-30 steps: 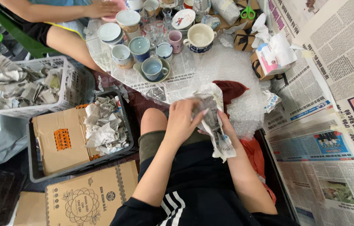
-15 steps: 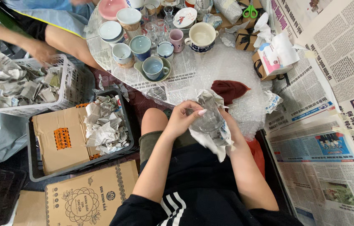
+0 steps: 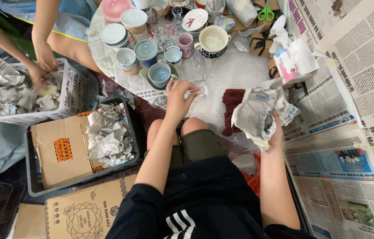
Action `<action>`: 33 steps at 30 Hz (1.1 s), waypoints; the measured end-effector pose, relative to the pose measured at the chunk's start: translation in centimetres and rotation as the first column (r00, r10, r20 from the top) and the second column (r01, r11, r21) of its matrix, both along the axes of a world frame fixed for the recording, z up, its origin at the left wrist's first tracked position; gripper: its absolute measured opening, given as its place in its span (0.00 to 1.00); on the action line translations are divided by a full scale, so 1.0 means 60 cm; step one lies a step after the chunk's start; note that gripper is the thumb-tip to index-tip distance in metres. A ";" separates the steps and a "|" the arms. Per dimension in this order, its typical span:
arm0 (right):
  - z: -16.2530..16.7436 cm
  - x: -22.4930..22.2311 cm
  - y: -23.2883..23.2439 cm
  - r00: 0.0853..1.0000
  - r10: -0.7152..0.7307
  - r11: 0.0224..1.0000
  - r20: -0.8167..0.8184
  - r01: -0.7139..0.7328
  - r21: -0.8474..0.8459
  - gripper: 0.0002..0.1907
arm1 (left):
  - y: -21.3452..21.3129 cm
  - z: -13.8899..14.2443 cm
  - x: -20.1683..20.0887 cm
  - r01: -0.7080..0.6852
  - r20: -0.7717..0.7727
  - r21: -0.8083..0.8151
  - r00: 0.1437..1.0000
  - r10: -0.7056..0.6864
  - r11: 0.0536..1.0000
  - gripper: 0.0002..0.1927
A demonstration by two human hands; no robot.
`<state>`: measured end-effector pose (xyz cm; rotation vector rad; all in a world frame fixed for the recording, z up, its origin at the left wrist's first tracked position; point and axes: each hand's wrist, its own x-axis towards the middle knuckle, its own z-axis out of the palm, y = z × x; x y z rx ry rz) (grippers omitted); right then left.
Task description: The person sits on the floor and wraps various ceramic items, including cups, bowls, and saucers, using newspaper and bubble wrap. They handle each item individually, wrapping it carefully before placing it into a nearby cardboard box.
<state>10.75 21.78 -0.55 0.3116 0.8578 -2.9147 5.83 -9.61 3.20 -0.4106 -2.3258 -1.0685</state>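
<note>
Head view, looking down over the seated person's lap.

Right hand (image 3: 276, 132): fingers curled under a crumpled newspaper bundle (image 3: 260, 110), grasping it from below; what the paper wraps is hidden. Just left of this grip, a dark red cloth (image 3: 232, 104) on bubble wrap (image 3: 235, 73). Right of it and below, flat newspaper sheets (image 3: 341, 132) on the floor.

Left hand (image 3: 179, 95): stretched forward, fingers bent around a clear glass (image 3: 198, 90) lying on the bubble wrap; fingertips touch it, but whether they have closed on it cannot be told. Just beyond this hand, a blue-grey cup (image 3: 160, 74); further out, a cluster of cups and bowls, among them a pink mug (image 3: 185, 43) and a cream mug (image 3: 213, 40). Scissors (image 3: 265, 13) with green handles well beyond, to the right.

Left of the left arm: black crate (image 3: 36, 186) holding cardboard and a heap of crumpled paper (image 3: 109, 135).

Far left: another person's two hands (image 3: 41, 66) in a white basket (image 3: 69, 88) full of paper wads.
</note>
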 end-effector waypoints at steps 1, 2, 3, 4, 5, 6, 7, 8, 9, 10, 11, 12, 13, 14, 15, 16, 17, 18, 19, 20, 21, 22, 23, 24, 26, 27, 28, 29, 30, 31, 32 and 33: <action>-0.012 0.000 0.010 1.000 -0.019 1.000 0.013 0.018 0.004 0.25 | 0.005 -0.008 -0.011 -0.042 -0.011 -0.044 0.999 0.041 0.998 0.06; -0.021 0.001 0.016 0.999 -0.038 0.999 0.025 0.038 0.006 0.26 | 0.010 -0.016 -0.024 -0.082 -0.026 -0.088 0.996 0.080 0.993 0.07; -0.026 0.005 0.022 0.999 -0.036 0.999 0.018 0.036 0.004 0.26 | 0.013 -0.026 -0.035 -0.124 -0.042 -0.131 0.992 0.119 0.984 0.08; -0.029 0.010 0.025 0.999 -0.033 0.999 0.011 0.033 0.000 0.25 | 0.014 -0.038 -0.045 -0.141 -0.050 -0.176 0.990 0.134 0.974 0.08; -0.028 0.015 0.026 0.999 -0.031 1.000 0.004 0.031 -0.002 0.25 | 0.014 -0.050 -0.055 -0.156 -0.059 -0.219 0.987 0.147 0.963 0.07; -0.024 0.021 0.027 0.999 -0.039 0.999 0.002 0.039 -0.013 0.25 | 0.017 -0.062 -0.064 -0.171 -0.067 -0.261 0.985 0.159 0.950 0.07; -0.019 0.028 0.025 0.999 -0.047 0.999 0.002 0.048 -0.025 0.25 | 0.017 -0.075 -0.072 -0.189 -0.079 -0.288 0.982 0.173 0.939 0.07; -0.013 0.033 0.021 0.998 -0.056 0.998 0.002 0.056 -0.036 0.25 | 0.016 -0.087 -0.077 -0.206 -0.091 -0.315 0.978 0.186 0.927 0.08; -0.005 0.036 0.018 0.996 -0.073 0.997 0.048 0.074 -0.016 0.26 | 0.015 -0.099 -0.081 -0.223 -0.104 -0.340 0.974 0.199 0.914 0.08; 0.002 0.038 0.015 0.992 -0.088 0.996 0.093 0.089 0.004 0.26 | 0.014 -0.110 -0.082 -0.228 -0.103 -0.338 0.973 0.205 0.913 0.09; 0.008 0.038 0.011 0.985 -0.104 0.995 0.136 0.102 0.022 0.27 | 0.013 -0.119 -0.081 -0.234 -0.104 -0.336 0.972 0.211 0.912 0.09; 0.013 0.038 0.007 0.985 -0.102 0.995 0.139 0.098 0.032 0.27 | 0.011 -0.126 -0.079 -0.240 -0.107 -0.335 0.970 0.217 0.911 0.09; 0.017 0.038 0.004 0.985 -0.099 0.995 0.144 0.094 0.042 0.28 | 0.012 -0.130 -0.075 -0.233 -0.088 -0.332 0.972 0.215 0.914 0.09; 0.019 0.038 0.000 0.984 -0.096 0.995 0.149 0.089 0.050 0.28 | 0.011 -0.133 -0.072 -0.225 -0.070 -0.330 0.974 0.214 0.917 0.09; 0.022 0.036 -0.003 0.985 -0.091 0.994 0.146 0.082 0.065 0.28 | 0.011 -0.135 -0.070 -0.218 -0.051 -0.328 0.976 0.213 0.919 0.09; 0.023 0.035 -0.006 0.986 -0.086 0.994 0.145 0.075 0.080 0.28 | 0.011 -0.133 -0.067 -0.218 -0.027 -0.352 0.975 0.222 0.910 0.09; 0.025 0.035 -0.009 0.986 -0.081 0.993 0.146 0.067 0.095 0.29 | 0.012 -0.128 -0.064 -0.217 -0.003 -0.376 0.972 0.233 0.901 0.10; 0.026 0.035 -0.012 0.990 -0.074 0.995 0.121 0.064 0.081 0.28 | 0.012 -0.121 -0.061 -0.217 0.018 -0.400 0.969 0.244 0.891 0.11; 0.028 0.035 -0.015 0.993 -0.067 0.996 0.094 0.061 0.067 0.28 | 0.014 -0.113 -0.055 -0.219 -0.014 -0.402 0.972 0.233 0.889 0.14; 0.029 0.036 -0.018 0.996 -0.061 0.997 0.066 0.057 0.053 0.27 | 0.015 -0.102 -0.046 -0.221 -0.046 -0.404 0.974 0.222 0.888 0.18; 0.031 0.037 -0.021 0.999 -0.036 0.999 0.034 0.037 -0.036 0.26 | 0.016 -0.090 -0.035 -0.224 -0.078 -0.406 0.975 0.210 0.886 0.22; 0.032 0.037 -0.024 1.000 -0.013 0.992 0.001 0.013 -0.125 0.25 | 0.019 -0.077 -0.019 -0.193 -0.043 -0.368 0.981 0.191 0.910 0.27; 0.032 0.037 -0.027 0.999 0.007 0.977 -0.036 -0.015 -0.214 0.25 | 0.024 -0.063 0.001 -0.164 -0.010 -0.328 0.985 0.170 0.930 0.31; 0.031 0.038 -0.030 0.997 0.008 0.975 -0.078 -0.025 -0.219 0.24 | 0.030 -0.049 0.024 -0.135 0.023 -0.287 0.989 0.147 0.948 0.36; 0.022 0.037 -0.035 0.986 0.006 0.972 -0.165 -0.045 -0.229 0.23 | 0.040 -0.020 0.078 0.212 0.270 0.129 0.932 -0.241 0.969 0.53; 0.014 0.035 -0.036 0.997 0.014 0.979 -0.076 -0.030 -0.204 0.22 | 0.053 -0.006 0.102 0.300 0.202 0.155 0.923 -0.327 0.941 0.59; 0.004 0.033 -0.038 1.000 0.020 0.984 0.016 -0.017 -0.176 0.21 | 0.066 0.007 0.120 0.386 0.134 0.175 0.902 -0.410 0.906 0.65; -0.008 0.032 -0.037 0.994 0.023 0.989 0.109 -0.007 -0.145 0.21 | 0.072 0.020 0.131 0.383 0.158 0.223 0.893 -0.421 0.896 0.62; -0.021 0.032 -0.036 0.992 0.067 0.994 0.104 -0.058 -0.088 0.21 | 0.076 0.031 0.142 0.379 0.181 0.270 0.883 -0.433 0.885 0.59; -0.034 0.032 -0.035 0.989 0.111 0.994 0.098 -0.108 -0.030 0.22 | 0.077 0.041 0.149 0.374 0.201 0.315 0.872 -0.447 0.872 0.56; -0.046 0.032 -0.035 0.983 0.154 0.987 0.095 -0.157 0.027 0.23 | 0.075 0.049 0.150 0.391 0.223 0.283 0.861 -0.457 0.876 0.43; -0.059 0.035 -0.039 0.967 0.247 0.961 -0.062 -0.252 -0.112 0.23 | 0.072 0.054 0.151 0.408 0.248 0.252 0.849 -0.466 0.878 0.31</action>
